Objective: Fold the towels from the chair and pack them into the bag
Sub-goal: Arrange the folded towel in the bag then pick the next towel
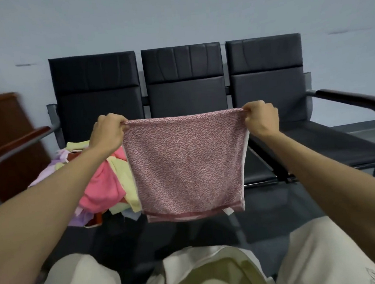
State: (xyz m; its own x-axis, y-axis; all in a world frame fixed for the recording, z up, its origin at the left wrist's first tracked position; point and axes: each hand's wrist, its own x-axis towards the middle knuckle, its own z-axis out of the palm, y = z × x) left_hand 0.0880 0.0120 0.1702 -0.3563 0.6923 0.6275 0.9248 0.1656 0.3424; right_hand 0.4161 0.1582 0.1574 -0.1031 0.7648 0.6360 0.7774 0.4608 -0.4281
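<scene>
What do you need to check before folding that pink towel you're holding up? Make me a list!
1. Left hand pinches one top corner of the pink towel: ok.
2. Right hand pinches the other top corner: ok.
3. Top edge stretched straight between them: ok.
4. Bag open below, between the knees: ok.
5. Room left in the bag: cannot tell; a pale green towel lies inside.

This looks like a waiting area in an office or public building. A row of three joined black padded seats [184, 80] on a grey metal frame, with dark wooden armrests [352, 99] at its ends, stands against a plain pale wall [173, 16], beside brown wooden furniture [3, 123].
</scene>
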